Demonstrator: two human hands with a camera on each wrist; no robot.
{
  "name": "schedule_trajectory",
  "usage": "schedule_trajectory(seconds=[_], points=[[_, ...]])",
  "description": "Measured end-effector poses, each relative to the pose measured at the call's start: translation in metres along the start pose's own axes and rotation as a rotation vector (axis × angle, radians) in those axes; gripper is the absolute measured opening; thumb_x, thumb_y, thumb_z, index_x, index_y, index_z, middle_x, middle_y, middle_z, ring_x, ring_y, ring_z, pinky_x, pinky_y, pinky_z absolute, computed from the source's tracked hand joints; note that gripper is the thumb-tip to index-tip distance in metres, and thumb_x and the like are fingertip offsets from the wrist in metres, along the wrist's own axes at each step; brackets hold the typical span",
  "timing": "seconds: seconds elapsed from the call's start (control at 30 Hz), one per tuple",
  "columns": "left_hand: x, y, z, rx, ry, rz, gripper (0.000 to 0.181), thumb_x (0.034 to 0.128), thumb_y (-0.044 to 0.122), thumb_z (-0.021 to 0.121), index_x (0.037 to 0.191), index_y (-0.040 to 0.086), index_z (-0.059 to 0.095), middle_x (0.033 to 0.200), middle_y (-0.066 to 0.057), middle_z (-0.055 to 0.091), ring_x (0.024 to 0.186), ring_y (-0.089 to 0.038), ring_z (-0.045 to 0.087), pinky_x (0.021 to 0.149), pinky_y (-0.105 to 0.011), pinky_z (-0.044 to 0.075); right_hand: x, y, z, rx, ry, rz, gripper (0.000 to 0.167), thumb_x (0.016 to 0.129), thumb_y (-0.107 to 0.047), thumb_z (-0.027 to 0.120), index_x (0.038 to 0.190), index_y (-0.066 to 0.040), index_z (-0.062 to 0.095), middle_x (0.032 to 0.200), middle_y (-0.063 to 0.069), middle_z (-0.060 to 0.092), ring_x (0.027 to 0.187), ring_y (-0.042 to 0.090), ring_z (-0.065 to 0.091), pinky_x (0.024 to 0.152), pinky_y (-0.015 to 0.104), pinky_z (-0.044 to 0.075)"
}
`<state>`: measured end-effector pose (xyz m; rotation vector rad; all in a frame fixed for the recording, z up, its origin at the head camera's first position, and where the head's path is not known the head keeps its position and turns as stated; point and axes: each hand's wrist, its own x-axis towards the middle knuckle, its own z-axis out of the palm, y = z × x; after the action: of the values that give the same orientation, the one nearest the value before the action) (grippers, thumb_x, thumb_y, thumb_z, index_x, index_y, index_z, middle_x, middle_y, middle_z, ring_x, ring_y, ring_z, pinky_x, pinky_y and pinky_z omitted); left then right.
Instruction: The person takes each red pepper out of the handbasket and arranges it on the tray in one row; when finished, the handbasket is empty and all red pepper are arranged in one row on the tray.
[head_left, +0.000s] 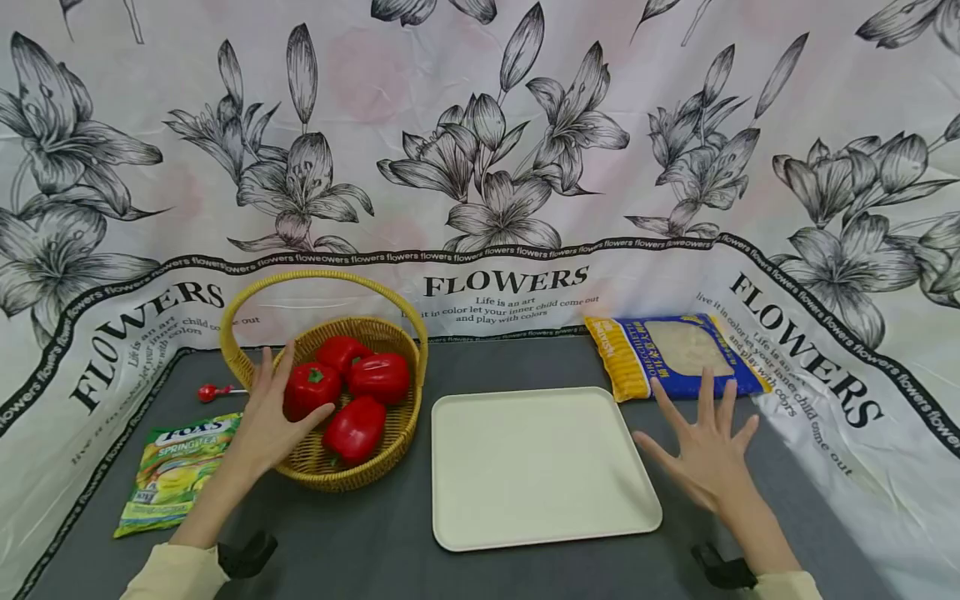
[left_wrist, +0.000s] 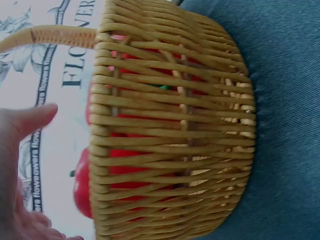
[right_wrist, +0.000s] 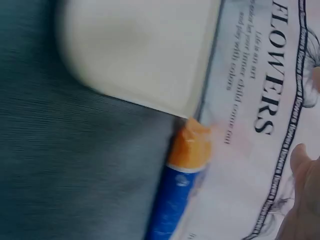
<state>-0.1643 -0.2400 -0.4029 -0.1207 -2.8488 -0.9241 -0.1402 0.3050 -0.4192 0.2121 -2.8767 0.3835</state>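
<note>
My left hand is spread over the left side of a yellow wicker basket, its fingers extended and nothing held. Several red bell peppers lie inside the basket, and red also shows through the weave in the left wrist view. Over the right part of the table, my right hand has its fingers fanned out and holds nothing. Just beyond its fingertips lies a blue and yellow pasta bag. To that hand's left is a cream rectangular tray.
A green Fox's Spring Tea bag lies left of the basket, partly behind the left forearm. Near it is a small red-ended item with a thin stick. A flower-printed cloth hangs behind the grey table.
</note>
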Motion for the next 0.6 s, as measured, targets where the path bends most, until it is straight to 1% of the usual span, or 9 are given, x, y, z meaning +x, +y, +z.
schedule_trajectory(seconds=[0.07, 0.17, 0.23, 0.3, 0.33, 0.4, 0.5, 0.53, 0.6], points=[[0.003, -0.001, 0.0, -0.018, 0.031, 0.01, 0.103, 0.0841, 0.046, 0.069, 0.155, 0.016, 0.0, 0.158, -0.022, -0.005, 0.14, -0.052, 0.005, 0.095, -0.078, 0.021, -0.009, 0.002, 0.001, 0.067, -0.041, -0.011, 0.078, 0.092, -0.054, 0.053, 0.154, -0.036, 0.008, 0.152, 0.008, -0.034, 0.134, 0.039, -0.034, 0.088, 0.081, -0.016], [0.006, -0.003, -0.001, -0.027, 0.047, 0.044, 0.101, 0.0818, 0.035, 0.075, 0.154, 0.007, 0.011, 0.156, -0.027, 0.008, 0.137, -0.053, 0.018, 0.094, -0.076, 0.026, -0.024, 0.006, 0.004, 0.246, -0.109, -0.056, 0.071, 0.094, -0.04, 0.057, 0.154, -0.03, 0.021, 0.154, 0.01, -0.03, 0.135, 0.04, -0.032, 0.088, 0.084, -0.008], [0.01, -0.006, -0.004, -0.031, 0.033, 0.071, 0.098, 0.08, 0.027, 0.078, 0.152, 0.0, 0.017, 0.154, -0.029, 0.015, 0.135, -0.053, 0.022, 0.095, -0.074, 0.029, -0.033, 0.01, 0.006, 0.368, -0.151, -0.1, 0.065, 0.092, -0.03, 0.063, 0.151, -0.025, 0.033, 0.157, 0.008, -0.022, 0.139, 0.034, -0.027, 0.087, 0.085, 0.001], [0.015, -0.01, -0.008, -0.049, -0.023, 0.096, 0.094, 0.0801, 0.02, 0.078, 0.15, -0.004, 0.02, 0.153, -0.031, 0.016, 0.132, -0.055, 0.026, 0.095, -0.071, 0.032, -0.041, 0.015, 0.009, 0.453, -0.171, -0.168, 0.061, 0.088, -0.022, 0.069, 0.144, -0.021, 0.046, 0.161, 0.006, -0.007, 0.144, 0.02, -0.016, 0.091, 0.08, 0.015], [0.018, -0.012, -0.011, -0.063, -0.061, 0.105, 0.092, 0.0806, 0.017, 0.078, 0.149, -0.006, 0.02, 0.152, -0.032, 0.016, 0.131, -0.055, 0.028, 0.096, -0.07, 0.033, -0.045, 0.017, 0.01, 0.471, -0.176, -0.204, 0.059, 0.085, -0.019, 0.072, 0.14, -0.02, 0.051, 0.161, 0.005, 0.003, 0.145, 0.013, -0.009, 0.097, 0.073, 0.022], [0.023, -0.016, -0.017, -0.094, -0.141, 0.124, 0.089, 0.0819, 0.013, 0.076, 0.148, -0.008, 0.02, 0.151, -0.035, 0.016, 0.128, -0.056, 0.031, 0.096, -0.067, 0.036, -0.05, 0.023, 0.015, 0.489, -0.17, -0.29, 0.056, 0.08, -0.017, 0.077, 0.133, -0.017, 0.06, 0.158, 0.007, 0.021, 0.143, 0.001, 0.008, 0.105, 0.051, 0.034], [0.031, -0.021, -0.023, -0.133, -0.252, 0.144, 0.082, 0.085, 0.008, 0.072, 0.146, -0.011, 0.021, 0.148, -0.038, 0.018, 0.126, -0.057, 0.034, 0.096, -0.065, 0.038, -0.055, 0.031, 0.023, 0.521, -0.179, -0.38, 0.05, 0.077, -0.017, 0.08, 0.124, -0.015, 0.066, 0.149, 0.01, 0.04, 0.135, -0.005, 0.029, 0.095, 0.015, 0.04], [0.032, -0.023, -0.024, -0.136, -0.275, 0.147, 0.079, 0.0857, 0.008, 0.071, 0.145, -0.012, 0.023, 0.146, -0.039, 0.021, 0.125, -0.057, 0.036, 0.095, -0.064, 0.039, -0.056, 0.033, 0.026, 0.544, -0.193, -0.394, 0.048, 0.077, -0.018, 0.08, 0.123, -0.014, 0.067, 0.146, 0.011, 0.043, 0.132, -0.006, 0.032, 0.094, 0.01, 0.038], [0.035, -0.026, -0.025, -0.141, -0.307, 0.155, 0.073, 0.0866, 0.008, 0.069, 0.143, -0.013, 0.028, 0.142, -0.039, 0.03, 0.122, -0.055, 0.04, 0.094, -0.063, 0.041, -0.057, 0.037, 0.032, 0.584, -0.22, -0.406, 0.045, 0.077, -0.02, 0.08, 0.12, -0.014, 0.069, 0.139, 0.012, 0.051, 0.126, -0.005, 0.04, 0.089, 0.01, 0.043]])
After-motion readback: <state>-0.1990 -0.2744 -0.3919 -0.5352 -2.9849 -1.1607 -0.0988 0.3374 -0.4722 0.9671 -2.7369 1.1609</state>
